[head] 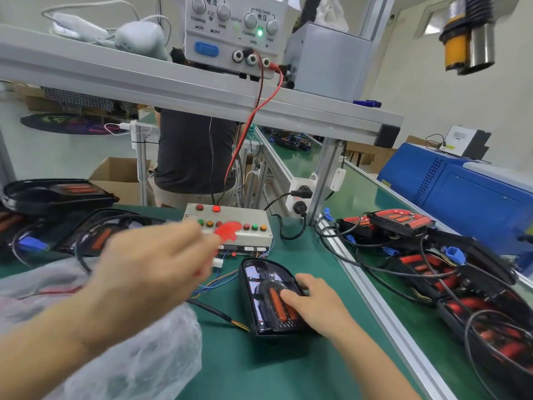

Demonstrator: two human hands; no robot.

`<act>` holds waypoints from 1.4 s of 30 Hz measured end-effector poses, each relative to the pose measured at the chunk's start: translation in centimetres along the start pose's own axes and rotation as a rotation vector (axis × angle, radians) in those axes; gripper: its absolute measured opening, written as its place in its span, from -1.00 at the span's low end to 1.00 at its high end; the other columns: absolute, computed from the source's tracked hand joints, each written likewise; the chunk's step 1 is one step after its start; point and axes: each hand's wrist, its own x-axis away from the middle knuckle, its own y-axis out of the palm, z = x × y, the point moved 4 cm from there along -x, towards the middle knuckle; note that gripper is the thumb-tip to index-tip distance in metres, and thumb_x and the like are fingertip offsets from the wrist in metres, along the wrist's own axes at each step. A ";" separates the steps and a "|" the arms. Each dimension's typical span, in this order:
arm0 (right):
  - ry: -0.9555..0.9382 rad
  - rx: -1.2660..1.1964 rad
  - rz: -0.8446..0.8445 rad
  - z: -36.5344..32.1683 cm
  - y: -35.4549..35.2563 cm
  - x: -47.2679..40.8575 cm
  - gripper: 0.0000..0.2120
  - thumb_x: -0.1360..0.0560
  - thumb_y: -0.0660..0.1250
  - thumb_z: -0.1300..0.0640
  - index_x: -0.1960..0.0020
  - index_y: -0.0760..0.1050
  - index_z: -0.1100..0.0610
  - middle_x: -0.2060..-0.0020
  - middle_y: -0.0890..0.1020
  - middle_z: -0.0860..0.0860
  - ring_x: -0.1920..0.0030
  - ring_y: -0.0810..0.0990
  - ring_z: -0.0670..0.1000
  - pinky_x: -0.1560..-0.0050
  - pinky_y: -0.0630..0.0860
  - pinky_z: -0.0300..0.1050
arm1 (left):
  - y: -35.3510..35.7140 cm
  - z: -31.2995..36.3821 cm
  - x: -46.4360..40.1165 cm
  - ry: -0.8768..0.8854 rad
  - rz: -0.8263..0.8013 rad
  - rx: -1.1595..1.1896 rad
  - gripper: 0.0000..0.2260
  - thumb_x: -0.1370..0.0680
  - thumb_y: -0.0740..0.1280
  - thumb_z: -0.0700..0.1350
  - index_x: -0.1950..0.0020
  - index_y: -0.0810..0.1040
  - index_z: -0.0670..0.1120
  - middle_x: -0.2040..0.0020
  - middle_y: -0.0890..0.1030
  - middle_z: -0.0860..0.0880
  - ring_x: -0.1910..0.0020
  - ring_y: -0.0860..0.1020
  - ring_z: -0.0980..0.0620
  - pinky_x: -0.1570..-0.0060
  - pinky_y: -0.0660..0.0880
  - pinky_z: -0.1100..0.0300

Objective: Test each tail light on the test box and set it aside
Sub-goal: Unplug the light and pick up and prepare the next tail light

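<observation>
Tail light [269, 295] lying face up on the green mat [288, 356], just in front of the test box [230, 226]. Held down by the right hand [314, 304], fingers spread flat and loose over the dark lens, not curled round it. Left hand [155, 264] up in the air between light and box, blurry, reaching at the buttons; cannot tell if those fingers pinch anything. One red lamp lit on top of the box.

Probably a hard plastic shell, light to lift. Shiny, smooth lens, so likely slippery and easy to scratch. Best to grab by the dark edges on both sides, not by the glossy face. Thin wires [222, 280] running from the light's left side toward the box; likely easy to tug loose, so no pulling there.

More lights [403, 220] piled to the right of the box, others [95, 232] to its left.
</observation>
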 end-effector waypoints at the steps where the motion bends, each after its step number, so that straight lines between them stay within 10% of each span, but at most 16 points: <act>1: -0.030 0.052 0.017 -0.3 0.0 0.2 -0.64 -0.52 0.28 -0.14 -0.25 0.49 -0.02 -0.21 0.51 -0.02 -0.20 0.51 0.04 -0.26 0.41 -0.05 | 1.1 1.6 -0.4 0.097 -0.001 0.004 -0.90 -0.49 0.35 -0.20 0.15 0.67 -0.13 0.37 0.47 -0.04 0.46 0.43 -0.05 0.43 0.30 0.12; 5: -0.185 -0.206 0.263 -2.1 -1.4 2.1 -0.84 -0.59 0.24 0.00 0.02 0.60 -0.03 0.03 0.61 -0.12 -0.02 0.56 -0.04 -0.07 0.45 -0.15 | 4.8 4.8 -1.0 0.292 -0.001 -0.022 -0.81 -0.49 0.26 -0.23 0.14 0.68 -0.18 0.38 0.45 -0.04 0.46 0.41 -0.02 0.49 0.31 0.14; 8: -0.180 -0.820 -0.040 -3.8 -1.1 3.4 -0.72 -0.60 0.22 -0.02 0.20 0.52 0.10 0.39 0.52 -0.05 0.36 0.45 -0.03 0.35 0.40 -0.23 | 7.0 7.0 -1.1 0.325 -0.018 0.024 -0.79 -0.51 0.24 -0.21 0.22 0.66 -0.13 0.37 0.45 -0.02 0.45 0.41 0.00 0.49 0.34 0.13; 14: -0.070 -1.122 -0.334 -4.3 -1.2 4.1 -0.79 -0.41 0.34 0.07 0.10 0.65 0.19 0.22 0.63 0.10 0.28 0.55 0.00 0.28 0.45 -0.14 | 9.8 9.0 -0.9 0.282 -0.092 0.155 -0.86 -0.43 0.26 -0.27 0.21 0.62 -0.17 0.29 0.53 -0.08 0.37 0.52 -0.07 0.41 0.49 0.11; 18: 0.033 -1.147 -0.195 -2.4 -2.0 2.7 -0.81 -0.59 0.22 0.18 0.03 0.61 0.18 0.20 0.71 0.06 0.27 0.64 -0.04 0.23 0.53 -0.16 | 11.4 9.6 -0.2 0.243 -0.355 0.385 -0.71 -0.32 0.32 -0.14 -0.02 0.56 -0.09 0.05 0.54 -0.03 0.11 0.53 -0.04 0.12 0.51 0.12; 22: 0.029 -0.787 0.107 0.3 -4.2 1.5 -0.81 -0.66 0.14 0.05 -0.12 0.48 -0.18 0.34 0.58 -0.04 0.50 0.45 -0.15 0.53 0.33 -0.31 | 14.1 4.1 -1.4 -0.462 -0.300 0.546 -0.77 -0.45 0.31 -0.07 -0.09 0.52 -0.05 -0.03 0.51 0.02 -0.05 0.47 0.02 -0.06 0.46 0.06; 25: 0.037 -0.538 0.089 1.7 -3.4 1.1 -0.75 -0.63 0.15 0.10 -0.23 0.42 -0.18 0.32 0.49 -0.03 0.52 0.33 -0.14 0.55 0.22 -0.29 | 18.2 -0.6 -0.7 -0.977 -0.588 0.482 -0.63 -0.54 0.28 0.06 -0.26 0.42 -0.12 -0.19 0.46 -0.09 -0.10 0.47 -0.07 -0.06 0.42 0.10; 31: -0.014 -0.215 0.111 2.2 -2.5 1.7 -0.87 -0.60 0.14 0.15 -0.06 0.45 0.05 0.28 0.58 0.01 0.37 0.48 0.00 0.39 0.44 -0.14 | 21.8 -0.8 0.4 -1.274 -0.804 0.737 -0.84 -0.45 0.32 -0.21 0.29 0.38 -0.18 0.34 0.44 -0.15 0.36 0.43 -0.11 0.36 0.45 0.14; 35: -0.123 0.332 0.228 1.1 -2.7 2.8 -0.68 -0.66 -0.06 -0.07 -0.07 0.41 0.04 0.16 0.62 0.02 0.16 0.50 0.15 0.18 0.39 -0.02 | 21.9 -0.3 0.0 -1.448 -0.770 0.915 -0.85 -0.44 0.20 -0.43 0.28 0.36 -0.23 0.34 0.41 -0.18 0.41 0.43 -0.12 0.53 0.44 0.21; 42: -0.238 0.534 0.307 0.4 -1.6 4.0 -0.56 -0.65 -0.14 -0.13 -0.49 0.13 -0.09 0.10 0.65 0.00 0.14 0.52 0.13 0.21 0.24 -0.03 | 21.5 1.0 -0.1 -1.626 -0.611 1.154 -0.83 -0.49 0.14 -0.42 0.26 0.31 -0.22 0.27 0.34 -0.17 0.41 0.34 -0.09 0.56 0.34 0.25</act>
